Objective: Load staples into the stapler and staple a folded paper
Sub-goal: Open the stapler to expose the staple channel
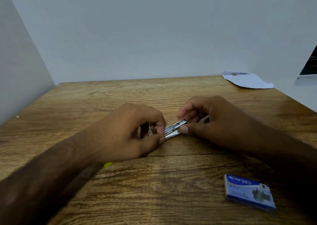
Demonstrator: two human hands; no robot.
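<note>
Pinching stapler point(174, 128) between both hands, staple box point(248, 191) closed nearby

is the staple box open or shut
Shut, as far as the view shows: the blue staple box lies flat on the table near the right forearm, printed lid up, with no flap lifted and no staples visible.

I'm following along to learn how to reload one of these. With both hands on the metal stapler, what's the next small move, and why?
Probably slide the staple channel shut. Both the left hand and the right hand pinch the small metal stapler, whose silver channel shows between the fingertips, while the staple box lies closed and the paper waits untouched.
</note>
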